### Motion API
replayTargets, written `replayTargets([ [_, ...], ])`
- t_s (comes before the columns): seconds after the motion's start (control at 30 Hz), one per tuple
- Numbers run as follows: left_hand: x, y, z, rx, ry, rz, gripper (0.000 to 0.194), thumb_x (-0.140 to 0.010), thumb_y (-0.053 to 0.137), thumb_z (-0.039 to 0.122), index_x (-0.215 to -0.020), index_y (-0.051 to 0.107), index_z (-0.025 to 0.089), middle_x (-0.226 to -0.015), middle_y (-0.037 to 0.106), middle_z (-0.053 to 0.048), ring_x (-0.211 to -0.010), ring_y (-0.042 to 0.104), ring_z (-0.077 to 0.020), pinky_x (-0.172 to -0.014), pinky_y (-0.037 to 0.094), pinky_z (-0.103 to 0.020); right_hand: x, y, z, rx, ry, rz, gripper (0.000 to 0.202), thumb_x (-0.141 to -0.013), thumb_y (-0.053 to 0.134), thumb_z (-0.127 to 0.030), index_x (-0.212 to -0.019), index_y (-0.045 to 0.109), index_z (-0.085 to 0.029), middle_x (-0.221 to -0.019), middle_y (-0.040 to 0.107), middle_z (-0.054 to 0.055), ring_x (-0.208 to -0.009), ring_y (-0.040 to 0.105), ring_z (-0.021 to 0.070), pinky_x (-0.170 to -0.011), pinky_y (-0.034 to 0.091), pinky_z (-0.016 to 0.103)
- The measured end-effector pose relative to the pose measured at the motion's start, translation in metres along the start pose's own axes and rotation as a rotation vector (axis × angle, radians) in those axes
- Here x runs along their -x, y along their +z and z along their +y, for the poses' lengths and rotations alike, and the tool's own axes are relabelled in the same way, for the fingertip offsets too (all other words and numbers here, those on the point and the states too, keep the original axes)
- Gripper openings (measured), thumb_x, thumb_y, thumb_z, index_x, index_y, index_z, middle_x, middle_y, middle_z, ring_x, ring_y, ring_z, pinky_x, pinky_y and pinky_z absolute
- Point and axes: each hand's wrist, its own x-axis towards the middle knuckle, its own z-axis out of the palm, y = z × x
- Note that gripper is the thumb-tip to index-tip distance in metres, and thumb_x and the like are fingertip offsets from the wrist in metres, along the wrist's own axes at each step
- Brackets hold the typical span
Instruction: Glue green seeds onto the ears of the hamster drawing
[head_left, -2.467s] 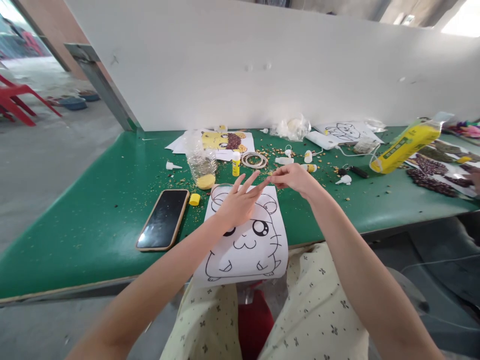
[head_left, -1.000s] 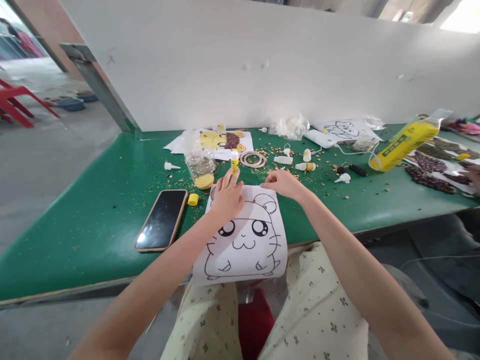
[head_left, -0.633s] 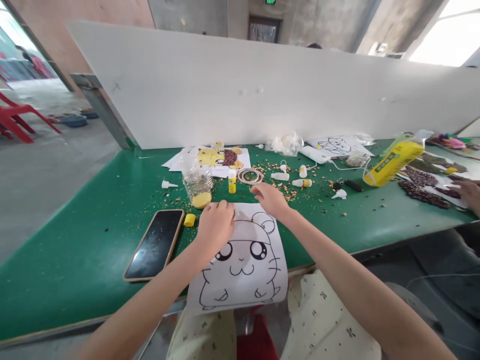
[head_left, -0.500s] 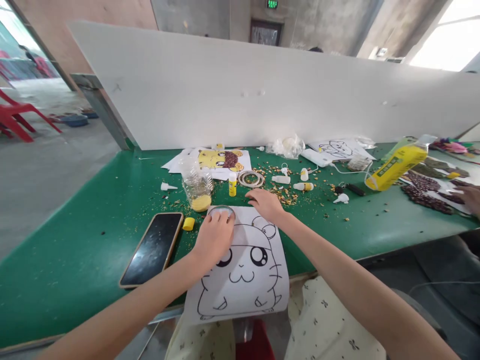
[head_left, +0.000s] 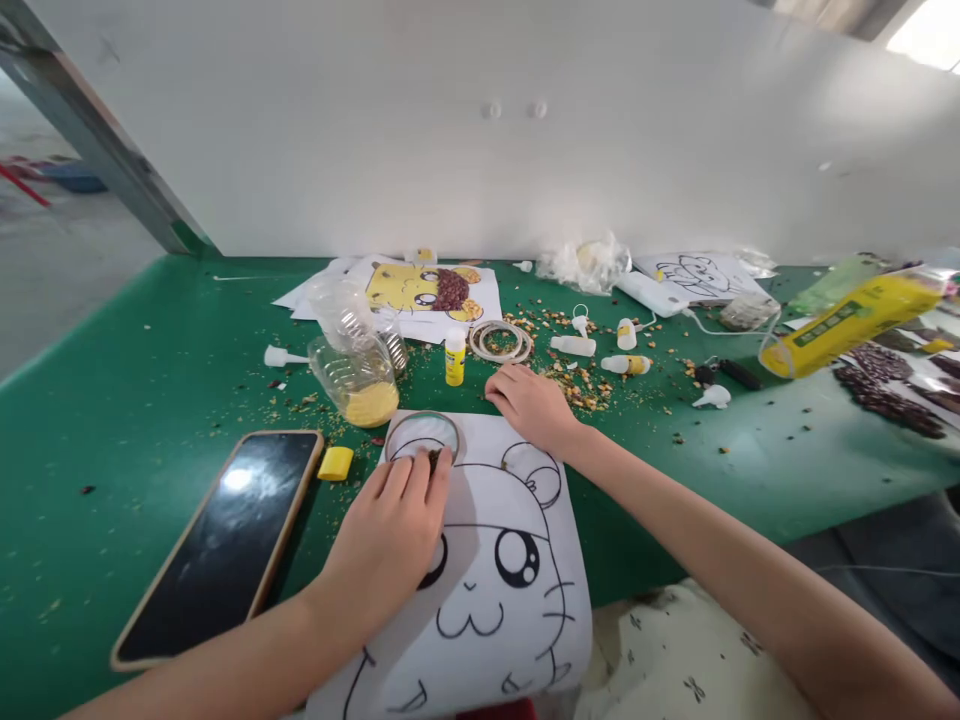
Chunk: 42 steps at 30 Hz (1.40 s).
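Observation:
A white sheet with a hamster line drawing (head_left: 480,590) lies at the table's near edge, its lower part overhanging. On its upper left rests a clear round dish (head_left: 422,418). My left hand (head_left: 394,515) is at the dish's near rim, with its fingers closed and a small dark bit showing by the thumb and forefinger. My right hand (head_left: 536,408) rests at the sheet's top edge, its fingers curled together; their inside is hidden. Beyond it are scattered grains (head_left: 589,388), a ring of clear tape (head_left: 501,342) and a yellow glue bottle (head_left: 454,358).
A phone (head_left: 225,545) and yellow cap (head_left: 335,463) lie left of the sheet. Behind them is a cut plastic bottle with yellow grains (head_left: 371,400). A partly covered hamster picture (head_left: 427,290), small bottles (head_left: 626,365) and a yellow drink bottle (head_left: 847,320) stand or lie farther back. A white panel (head_left: 480,180) borders the table.
The view has tilted down and come closer. My left hand has drawn back from over the dish to its near rim, uncovering it. My right hand stays at the sheet's top edge, fingers more curled.

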Motion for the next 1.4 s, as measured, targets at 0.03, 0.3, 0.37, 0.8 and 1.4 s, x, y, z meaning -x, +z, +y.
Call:
replayTargets([
  [0.03, 0.002, 0.001, -0.001, 0.024, 0.008, 0.011, 0.042, -0.084, 0.042, 0.016, -0.122, 0.053, 0.004, -0.106, 0.061, -0.018, -0.092, 0.056, -0.0262, -0.081, 0.045, -0.039, 0.003, -0.001, 0.0, -0.024, -0.005, 0.0, 0.016, -0.089, 0.044, -0.022, -0.084, 0.059, -0.019, -0.091, 0.061, 0.005, -0.092, 0.053, 0.0173, -0.065, 0.038, 0.026],
  [0.3, 0.005, 0.004, -0.006, 0.111, 0.035, -0.013, 0.044, -0.084, 0.034, 0.018, -0.122, 0.054, 0.008, -0.116, 0.06, -0.017, -0.101, 0.058, -0.0279, -0.084, 0.045, -0.041, 0.031, -0.025, -0.018, -0.44, 0.141, -0.096, 0.007, -0.075, 0.055, -0.017, -0.069, 0.053, -0.02, -0.07, 0.057, -0.002, -0.065, 0.05, 0.0103, -0.058, 0.038, 0.023],
  [0.37, 0.004, 0.004, -0.006, 0.125, 0.037, -0.022, 0.046, -0.084, 0.034, 0.02, -0.127, 0.049, 0.011, -0.118, 0.06, -0.015, -0.103, 0.057, -0.029, -0.084, 0.045, -0.043, 0.035, -0.026, -0.018, -0.404, 0.195, -0.199, 0.008, -0.074, 0.055, -0.016, -0.067, 0.053, -0.021, -0.068, 0.057, -0.003, -0.064, 0.05, 0.0107, -0.056, 0.037, 0.023],
  [0.8, 0.01, 0.006, -0.005, 0.154, 0.036, -0.057, 0.057, -0.083, 0.036, 0.022, -0.139, 0.032, 0.013, -0.122, 0.056, -0.017, -0.107, 0.055, -0.0322, -0.085, 0.046, -0.048, 0.04, -0.024, -0.008, -0.4, 0.157, -0.299, 0.013, -0.077, 0.06, -0.02, -0.065, 0.06, -0.023, -0.069, 0.062, -0.001, -0.066, 0.055, 0.0139, -0.054, 0.038, 0.025],
  [1.4, 0.009, 0.005, -0.005, 0.166, 0.042, -0.044, 0.055, -0.082, 0.038, 0.023, -0.137, 0.037, 0.013, -0.119, 0.056, -0.018, -0.101, 0.056, -0.0337, -0.082, 0.048, -0.049, 0.04, -0.021, -0.009, -0.326, 0.173, -0.298, 0.011, -0.077, 0.058, -0.021, -0.069, 0.052, -0.023, -0.066, 0.057, -0.001, -0.06, 0.051, 0.0124, -0.048, 0.035, 0.024],
])
